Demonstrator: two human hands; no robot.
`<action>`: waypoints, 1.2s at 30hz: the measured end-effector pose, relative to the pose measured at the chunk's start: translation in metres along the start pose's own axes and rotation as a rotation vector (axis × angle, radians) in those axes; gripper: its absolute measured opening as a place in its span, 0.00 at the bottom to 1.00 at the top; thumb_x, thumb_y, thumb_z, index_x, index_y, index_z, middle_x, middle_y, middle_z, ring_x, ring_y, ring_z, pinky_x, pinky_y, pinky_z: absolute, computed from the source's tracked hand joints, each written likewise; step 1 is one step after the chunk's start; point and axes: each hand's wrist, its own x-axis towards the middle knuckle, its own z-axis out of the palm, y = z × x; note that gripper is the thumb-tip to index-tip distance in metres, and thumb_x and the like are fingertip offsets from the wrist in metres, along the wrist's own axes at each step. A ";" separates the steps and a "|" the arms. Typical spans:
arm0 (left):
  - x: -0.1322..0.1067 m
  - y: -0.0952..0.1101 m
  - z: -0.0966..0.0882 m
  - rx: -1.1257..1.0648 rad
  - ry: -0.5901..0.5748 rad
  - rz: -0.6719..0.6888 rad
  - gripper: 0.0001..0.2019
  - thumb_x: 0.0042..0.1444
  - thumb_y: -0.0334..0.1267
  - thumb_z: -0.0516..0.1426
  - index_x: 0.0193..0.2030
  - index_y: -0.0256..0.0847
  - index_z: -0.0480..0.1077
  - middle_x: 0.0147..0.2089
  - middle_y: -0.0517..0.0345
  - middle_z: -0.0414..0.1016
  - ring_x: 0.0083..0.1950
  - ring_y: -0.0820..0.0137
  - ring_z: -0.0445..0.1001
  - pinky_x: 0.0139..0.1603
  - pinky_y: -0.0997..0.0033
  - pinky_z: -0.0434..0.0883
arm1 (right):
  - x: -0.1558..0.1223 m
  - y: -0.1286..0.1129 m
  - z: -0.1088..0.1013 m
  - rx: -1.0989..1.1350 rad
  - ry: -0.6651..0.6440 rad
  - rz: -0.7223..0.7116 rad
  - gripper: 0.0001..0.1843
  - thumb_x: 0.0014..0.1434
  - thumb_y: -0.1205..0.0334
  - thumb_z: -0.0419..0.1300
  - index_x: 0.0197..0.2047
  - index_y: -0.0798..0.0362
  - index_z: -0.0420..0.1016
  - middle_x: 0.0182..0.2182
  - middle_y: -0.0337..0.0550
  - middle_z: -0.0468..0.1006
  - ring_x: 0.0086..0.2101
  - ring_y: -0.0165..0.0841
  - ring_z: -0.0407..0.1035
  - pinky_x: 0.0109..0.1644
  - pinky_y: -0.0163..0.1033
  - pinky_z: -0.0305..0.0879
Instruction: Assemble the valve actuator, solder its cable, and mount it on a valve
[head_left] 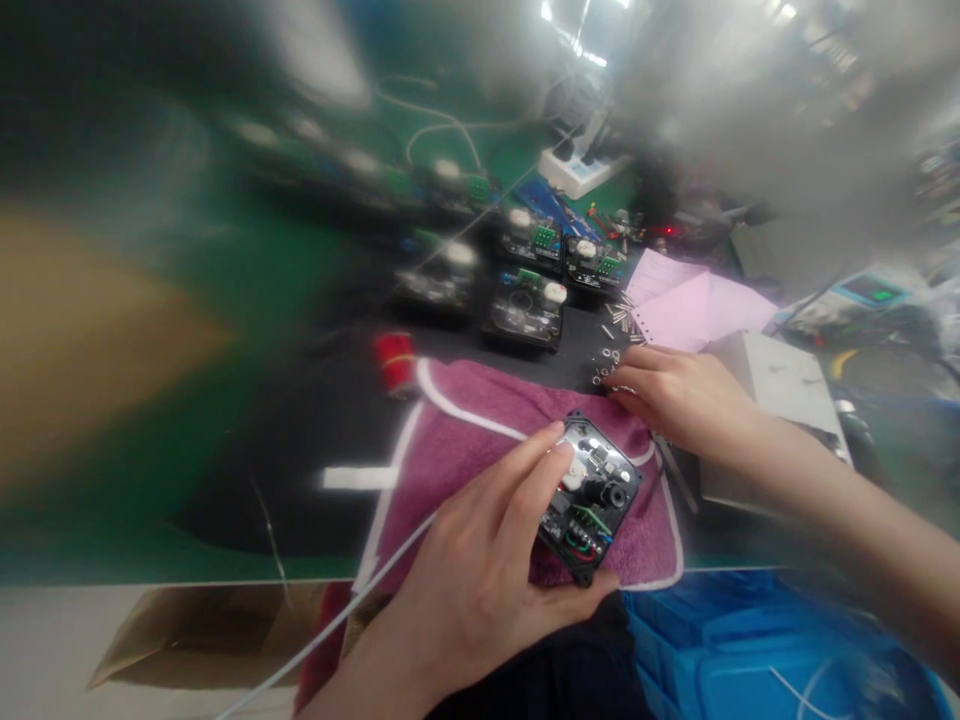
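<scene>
The left hand (487, 570) is closed on a circuit unit (611, 470): fingertips on its upper face, thumb along the lower edge. The circuit unit lies tilted at the fingertips of this hand, above a purple cloth (480, 440) on the worktop (262, 330). The right hand (671, 390) is positioned beyond the unit and to its right — fingers bent, tips close together, lowered at the small metal rings (606, 352). Whether it grips a ring cannot be determined. Metal pins (619, 318) lie just beyond the rings, beside a pink sheet (690, 300). Similar units (525, 310) stand beyond the cloth.
</scene>
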 end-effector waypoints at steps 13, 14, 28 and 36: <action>-0.001 0.000 -0.002 -0.001 -0.010 0.002 0.44 0.62 0.51 0.69 0.76 0.36 0.55 0.77 0.38 0.65 0.79 0.55 0.66 0.78 0.55 0.71 | -0.019 -0.011 -0.022 0.540 0.139 0.091 0.07 0.74 0.59 0.64 0.46 0.51 0.84 0.40 0.41 0.81 0.36 0.30 0.75 0.38 0.35 0.68; -0.001 0.001 -0.002 -0.007 -0.013 0.001 0.44 0.62 0.51 0.69 0.76 0.36 0.55 0.78 0.38 0.65 0.78 0.55 0.66 0.78 0.54 0.71 | -0.027 -0.016 -0.031 0.727 0.146 0.089 0.06 0.73 0.58 0.66 0.46 0.49 0.84 0.40 0.39 0.81 0.36 0.29 0.75 0.39 0.33 0.69; -0.002 0.000 0.000 0.014 -0.002 -0.007 0.46 0.61 0.52 0.69 0.78 0.38 0.54 0.76 0.39 0.67 0.77 0.52 0.68 0.76 0.52 0.73 | -0.058 -0.055 -0.039 1.060 0.146 0.026 0.03 0.71 0.63 0.68 0.47 0.47 0.84 0.42 0.40 0.82 0.39 0.29 0.77 0.40 0.32 0.72; -0.003 0.000 0.000 0.009 -0.018 -0.015 0.45 0.61 0.52 0.69 0.78 0.37 0.54 0.77 0.39 0.66 0.78 0.54 0.66 0.78 0.53 0.71 | -0.055 -0.064 -0.039 1.051 0.161 0.072 0.05 0.72 0.61 0.68 0.50 0.46 0.82 0.42 0.39 0.82 0.39 0.30 0.77 0.39 0.32 0.72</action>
